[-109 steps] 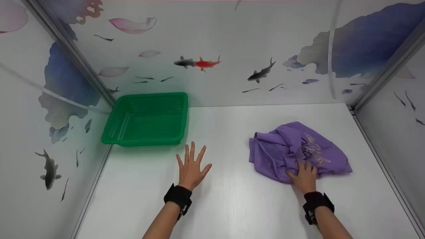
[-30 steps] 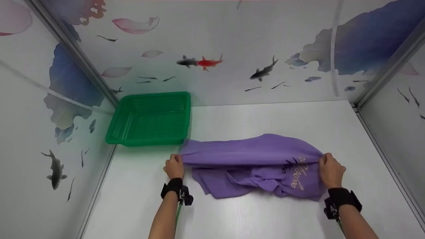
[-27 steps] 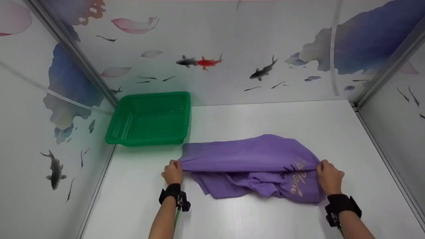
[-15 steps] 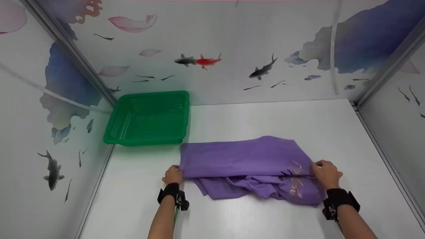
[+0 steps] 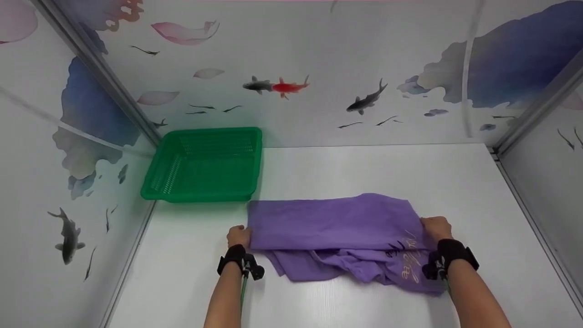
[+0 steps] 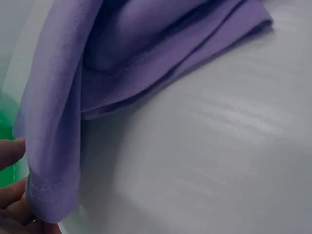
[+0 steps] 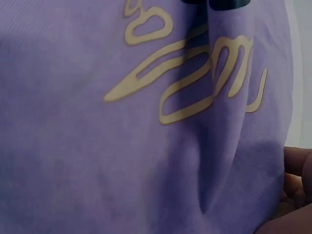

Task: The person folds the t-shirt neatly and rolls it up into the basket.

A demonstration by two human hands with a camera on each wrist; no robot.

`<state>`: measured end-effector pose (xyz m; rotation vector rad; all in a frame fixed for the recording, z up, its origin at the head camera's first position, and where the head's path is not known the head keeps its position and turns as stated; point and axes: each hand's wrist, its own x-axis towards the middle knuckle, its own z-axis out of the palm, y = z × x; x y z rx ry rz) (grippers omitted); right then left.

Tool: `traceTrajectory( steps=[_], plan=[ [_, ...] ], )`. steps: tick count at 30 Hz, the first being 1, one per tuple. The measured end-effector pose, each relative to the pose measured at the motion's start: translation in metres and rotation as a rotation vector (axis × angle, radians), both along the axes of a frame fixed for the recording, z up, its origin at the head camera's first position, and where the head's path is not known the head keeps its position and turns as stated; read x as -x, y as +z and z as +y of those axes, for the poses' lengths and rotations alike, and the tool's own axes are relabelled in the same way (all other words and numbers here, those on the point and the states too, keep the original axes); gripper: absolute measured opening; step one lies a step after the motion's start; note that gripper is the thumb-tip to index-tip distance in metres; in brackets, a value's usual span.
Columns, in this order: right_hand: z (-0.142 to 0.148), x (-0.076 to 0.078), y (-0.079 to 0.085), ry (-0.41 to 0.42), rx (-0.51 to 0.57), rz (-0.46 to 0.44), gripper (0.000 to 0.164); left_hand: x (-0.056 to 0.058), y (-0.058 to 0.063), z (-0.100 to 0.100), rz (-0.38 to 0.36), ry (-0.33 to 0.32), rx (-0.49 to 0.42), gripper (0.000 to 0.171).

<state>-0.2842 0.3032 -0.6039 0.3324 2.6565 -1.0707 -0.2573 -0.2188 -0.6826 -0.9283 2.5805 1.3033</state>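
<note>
Right hand [image 5: 437, 228] shifted inward, nearer the left hand [image 5: 238, 236].
Both hands pinch the purple cloth [image 5: 325, 223] lying between them.

the wrinkled cloth [image 5: 328, 223] you work with looks soft and matt, while its printed lettering [image 7: 187, 111] looks smooth. around you, the basket [image 5: 205, 197] looks like smooth plastic, the table [image 5: 337, 173] smooth and glossy, the corner post [image 5: 98, 68] dull metal, your wrist strap [image 5: 457, 251] matt.
</note>
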Motion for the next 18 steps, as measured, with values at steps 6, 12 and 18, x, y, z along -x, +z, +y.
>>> traceTrajectory(
  steps=[6,12,18],
  plan=[
    [-0.022,0.0,0.007,0.118,0.122,-0.024,0.048,0.012,-0.028,-0.008,0.049,-0.008,-0.062,0.044],
    [-0.057,-0.016,-0.004,0.16,-0.027,0.147,0.035,-0.019,0.053,0.021,0.112,-0.01,-0.034,0.029],
    [-0.079,-0.031,-0.02,0.17,-0.22,0.332,0.035,-0.025,0.054,0.025,0.144,0.009,0.006,0.031]
  ],
)
